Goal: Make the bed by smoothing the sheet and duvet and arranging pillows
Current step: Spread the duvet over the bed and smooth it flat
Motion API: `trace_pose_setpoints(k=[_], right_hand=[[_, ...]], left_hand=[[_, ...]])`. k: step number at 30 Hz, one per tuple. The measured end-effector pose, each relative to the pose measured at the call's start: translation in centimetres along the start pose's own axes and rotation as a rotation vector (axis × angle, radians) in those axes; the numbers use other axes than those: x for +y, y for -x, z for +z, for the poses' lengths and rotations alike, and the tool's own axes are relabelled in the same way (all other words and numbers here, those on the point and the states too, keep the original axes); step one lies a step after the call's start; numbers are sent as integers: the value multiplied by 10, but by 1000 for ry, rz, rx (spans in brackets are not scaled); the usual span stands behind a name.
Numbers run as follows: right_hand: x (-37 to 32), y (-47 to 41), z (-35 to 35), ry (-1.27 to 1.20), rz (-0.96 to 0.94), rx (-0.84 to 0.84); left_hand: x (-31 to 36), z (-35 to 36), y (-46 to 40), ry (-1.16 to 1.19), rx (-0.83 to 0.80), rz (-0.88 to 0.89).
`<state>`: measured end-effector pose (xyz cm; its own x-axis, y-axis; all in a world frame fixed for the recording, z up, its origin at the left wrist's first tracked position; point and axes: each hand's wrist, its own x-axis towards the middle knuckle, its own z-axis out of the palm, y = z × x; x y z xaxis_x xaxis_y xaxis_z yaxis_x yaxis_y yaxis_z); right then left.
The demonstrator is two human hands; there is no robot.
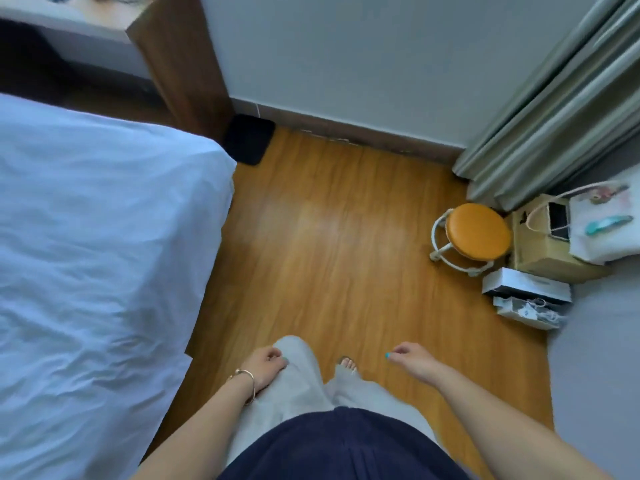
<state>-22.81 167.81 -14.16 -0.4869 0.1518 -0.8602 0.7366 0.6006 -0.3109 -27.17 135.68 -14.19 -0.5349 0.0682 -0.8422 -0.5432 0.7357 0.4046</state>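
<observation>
A wooden floor [329, 237] runs beside the bed, whose pale sheet [86, 237] on the left lies creased, so smoothing looks unfinished. The left hand [265, 363] and right hand [412, 360] hang loosely curled, holding nothing. An orange stool [478, 233] stands right. Pillows and duvet are out of view.

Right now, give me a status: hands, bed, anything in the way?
Left hand and right hand free, hanging loose. Bed wrinkled, untouched. Floor beside it open; stool off right.
</observation>
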Motion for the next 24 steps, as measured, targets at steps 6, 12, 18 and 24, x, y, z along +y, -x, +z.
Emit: trace_pose_setpoints(k=[6, 12, 18, 24], right_hand=[[-103, -96, -84, 181, 28, -95], [-242, -176, -127, 337, 48, -237], [-425, -245, -205, 432, -110, -170], [-557, -332, -254, 759, -181, -279]], left_hand=[[76, -57, -78, 79, -23, -54], [151, -189, -178, 226, 76, -61], [217, -297, -242, 245, 87, -109], [281, -360, -307, 125, -99, -145]])
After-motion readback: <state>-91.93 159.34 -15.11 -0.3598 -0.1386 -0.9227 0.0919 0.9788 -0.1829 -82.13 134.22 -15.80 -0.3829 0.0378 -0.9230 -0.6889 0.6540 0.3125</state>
